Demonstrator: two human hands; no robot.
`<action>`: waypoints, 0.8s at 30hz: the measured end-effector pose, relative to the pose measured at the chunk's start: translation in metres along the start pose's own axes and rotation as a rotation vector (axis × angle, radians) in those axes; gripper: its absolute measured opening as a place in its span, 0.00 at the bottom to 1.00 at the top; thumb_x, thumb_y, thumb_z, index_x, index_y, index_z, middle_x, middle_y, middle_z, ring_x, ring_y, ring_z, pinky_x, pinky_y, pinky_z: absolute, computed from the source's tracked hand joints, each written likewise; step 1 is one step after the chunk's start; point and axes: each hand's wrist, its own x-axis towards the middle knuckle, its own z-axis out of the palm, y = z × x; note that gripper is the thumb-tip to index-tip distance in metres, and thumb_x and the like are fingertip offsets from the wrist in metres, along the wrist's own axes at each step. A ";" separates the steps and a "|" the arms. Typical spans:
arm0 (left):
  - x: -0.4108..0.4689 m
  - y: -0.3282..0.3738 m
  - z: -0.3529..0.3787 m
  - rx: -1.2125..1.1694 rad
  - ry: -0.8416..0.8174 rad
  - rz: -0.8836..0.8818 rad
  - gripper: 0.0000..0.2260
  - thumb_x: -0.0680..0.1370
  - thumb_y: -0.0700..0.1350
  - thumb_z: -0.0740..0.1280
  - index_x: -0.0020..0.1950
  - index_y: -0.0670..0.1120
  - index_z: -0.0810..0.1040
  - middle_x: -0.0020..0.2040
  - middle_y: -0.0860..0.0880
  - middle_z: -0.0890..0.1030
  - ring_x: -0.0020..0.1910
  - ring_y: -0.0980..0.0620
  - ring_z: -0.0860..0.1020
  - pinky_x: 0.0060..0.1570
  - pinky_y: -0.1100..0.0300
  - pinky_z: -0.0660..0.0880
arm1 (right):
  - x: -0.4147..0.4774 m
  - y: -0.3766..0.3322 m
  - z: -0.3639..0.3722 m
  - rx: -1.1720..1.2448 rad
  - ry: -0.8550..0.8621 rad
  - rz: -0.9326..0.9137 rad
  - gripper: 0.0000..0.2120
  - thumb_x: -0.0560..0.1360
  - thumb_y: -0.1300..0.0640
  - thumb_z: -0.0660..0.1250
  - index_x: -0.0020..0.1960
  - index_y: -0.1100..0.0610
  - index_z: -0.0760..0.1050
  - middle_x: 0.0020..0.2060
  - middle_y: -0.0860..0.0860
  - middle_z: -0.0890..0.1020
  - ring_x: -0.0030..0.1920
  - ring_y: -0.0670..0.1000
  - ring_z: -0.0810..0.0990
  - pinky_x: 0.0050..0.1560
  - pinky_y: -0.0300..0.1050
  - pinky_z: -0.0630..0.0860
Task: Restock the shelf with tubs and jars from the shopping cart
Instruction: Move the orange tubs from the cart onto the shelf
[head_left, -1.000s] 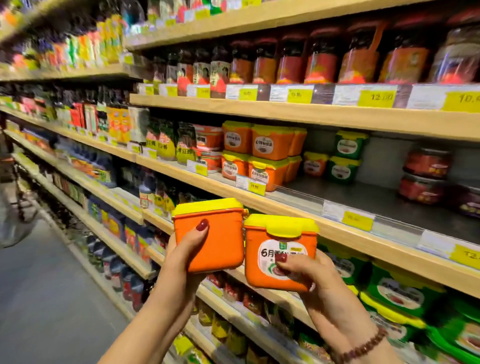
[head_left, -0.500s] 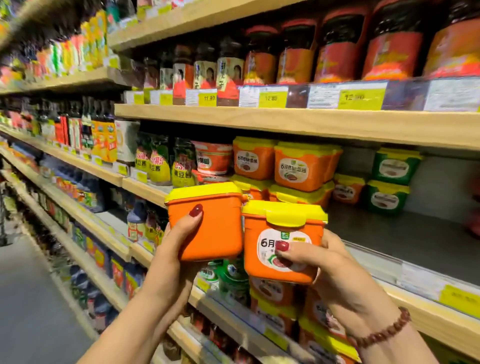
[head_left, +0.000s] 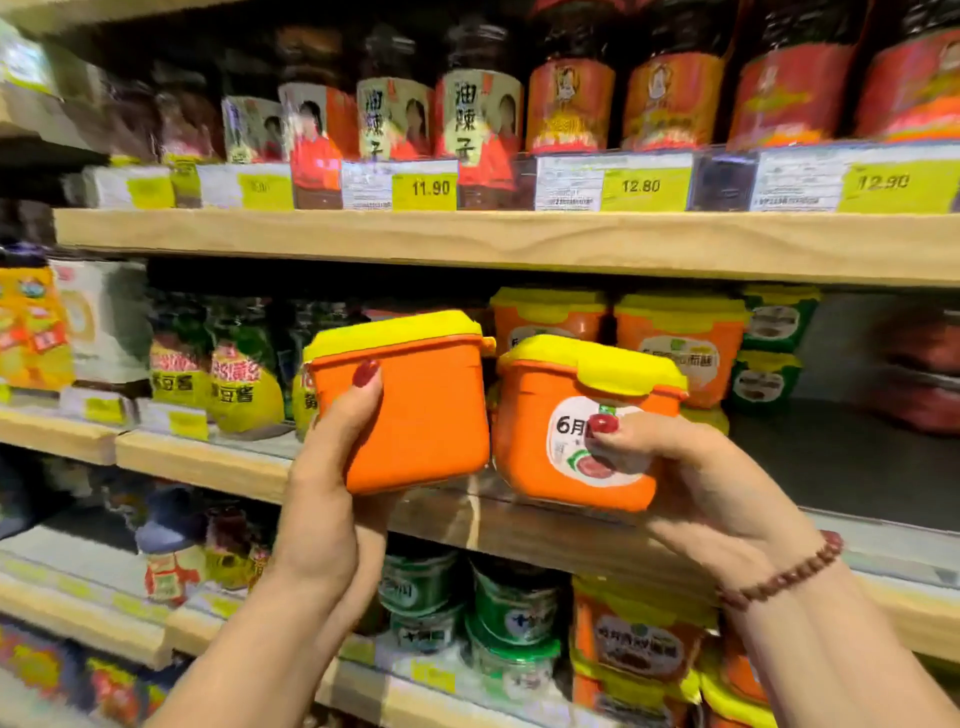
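Note:
My left hand (head_left: 332, 467) grips an orange tub with a yellow lid (head_left: 415, 405), its plain side toward me. My right hand (head_left: 691, 478) grips a second orange tub (head_left: 550, 467), label facing me, thumb across the label. Both tubs are held side by side, almost touching, just in front of the middle wooden shelf (head_left: 519, 530). Matching orange tubs (head_left: 680, 348) stand stacked on that shelf behind them. The shopping cart is out of view.
Green tubs (head_left: 769, 353) stand right of the orange stack, with bare dark shelf floor (head_left: 831, 457) further right. Green sauce pouches (head_left: 234, 374) fill the left. Chilli jars (head_left: 478, 119) line the shelf above; green jars (head_left: 514, 623) and orange tubs sit below.
Both hands have carried the tubs up and closer to the middle shelf. The view has moved nearer to the shelving, and the aisle floor has dropped out of sight.

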 end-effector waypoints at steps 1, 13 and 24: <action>0.007 0.002 -0.006 -0.016 -0.027 -0.008 0.09 0.67 0.50 0.63 0.46 0.52 0.76 0.35 0.54 0.82 0.33 0.58 0.81 0.29 0.62 0.77 | 0.007 0.000 0.006 -0.021 0.000 0.003 0.15 0.56 0.74 0.69 0.33 0.58 0.85 0.37 0.57 0.86 0.36 0.53 0.85 0.35 0.47 0.82; 0.040 0.003 -0.039 -0.115 -0.101 -0.139 0.09 0.69 0.50 0.62 0.43 0.52 0.80 0.36 0.53 0.84 0.34 0.55 0.82 0.30 0.61 0.79 | 0.040 0.002 0.031 -0.190 0.179 0.101 0.09 0.58 0.66 0.68 0.34 0.59 0.85 0.37 0.56 0.85 0.37 0.52 0.85 0.42 0.46 0.82; 0.043 0.007 -0.044 -0.155 -0.085 -0.143 0.10 0.70 0.51 0.61 0.48 0.52 0.76 0.35 0.54 0.84 0.34 0.56 0.82 0.29 0.61 0.78 | 0.048 0.010 0.023 -0.233 0.228 0.048 0.09 0.60 0.64 0.69 0.37 0.56 0.85 0.40 0.56 0.85 0.39 0.54 0.85 0.40 0.48 0.83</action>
